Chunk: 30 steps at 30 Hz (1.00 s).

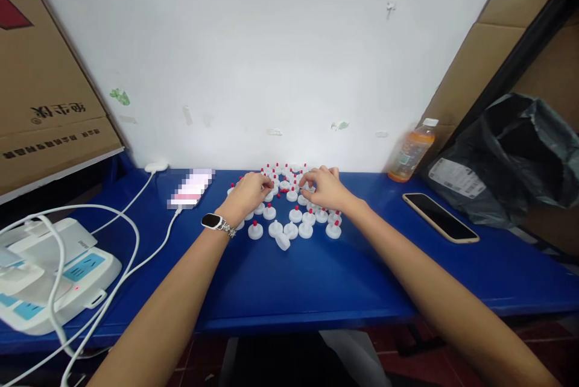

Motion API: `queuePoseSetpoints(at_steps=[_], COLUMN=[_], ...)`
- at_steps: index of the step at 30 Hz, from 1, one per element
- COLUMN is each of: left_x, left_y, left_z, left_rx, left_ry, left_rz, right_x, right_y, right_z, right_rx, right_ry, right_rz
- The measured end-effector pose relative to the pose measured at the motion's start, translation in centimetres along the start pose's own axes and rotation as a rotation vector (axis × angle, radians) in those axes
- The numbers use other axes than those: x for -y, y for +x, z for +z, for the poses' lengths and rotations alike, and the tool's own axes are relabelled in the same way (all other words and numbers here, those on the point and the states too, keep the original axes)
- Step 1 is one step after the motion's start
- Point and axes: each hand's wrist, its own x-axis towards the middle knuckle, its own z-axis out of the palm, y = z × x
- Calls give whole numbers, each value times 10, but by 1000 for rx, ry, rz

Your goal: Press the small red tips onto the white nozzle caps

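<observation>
Many white round plastic caps with nozzles, most with small red tips, are spread over the blue table; one red-tipped cap [256, 230] stands at the front left. A white cap [283, 241] without a red tip lies tilted at the front. My left hand [246, 197], with a smartwatch [216, 222] on its wrist, is over the left side of the group, its fingers bent into a pinch. My right hand [326, 188] pinches at the right side, fingertips among the caps. What either pinch holds is too small to make out. Loose red tips [284, 190] lie between the hands.
A phone on a charging cable [190, 188] and a white power strip [90, 278] with looping cables are on the left. On the right are another phone [441, 217], an orange drink bottle [411, 152] and a dark plastic bag [502, 152]. A white wall [280, 61] backs the table.
</observation>
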Motion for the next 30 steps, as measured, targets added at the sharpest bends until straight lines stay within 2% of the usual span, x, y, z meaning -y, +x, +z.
queuePoseSetpoints(at_steps=[2, 4, 7, 11, 16, 20, 22, 24, 27, 30], left_x=[-4, -7, -9, -9, -23, -44, -50, -52, -48, -42], left_y=[-4, -9, -18, -32, -47, -54, -57, -57, -57, -54], left_z=[-4, -8, -12, -16, -24, -24, -21, -18, -13, -10], left_rx=[-4, -21, -55, -58, -25, 79, 139, 173, 187, 181], left_ry=[27, 52, 64, 22, -152, -188, -144, -89, -37, -28], left_rz=[11, 19, 17, 42, 192, 252, 269, 287, 295, 294], right_x=[8, 19, 34, 44, 47, 47, 45, 42, 36, 30], right_y=[2, 8, 21, 37, 45, 45, 42, 34, 16, -7], right_z=[2, 4, 9, 16, 25, 27, 24, 18, 9, 3], right_rx=[-53, -45, 71, 173, 199, 205, 175, 83, -76, -170], right_ry=[-11, -37, -96, -170, -210, -204, -161, -76, 82, 285], right_rz=[-41, -102, -181, -204, -207, -204, -187, -150, -83, -43])
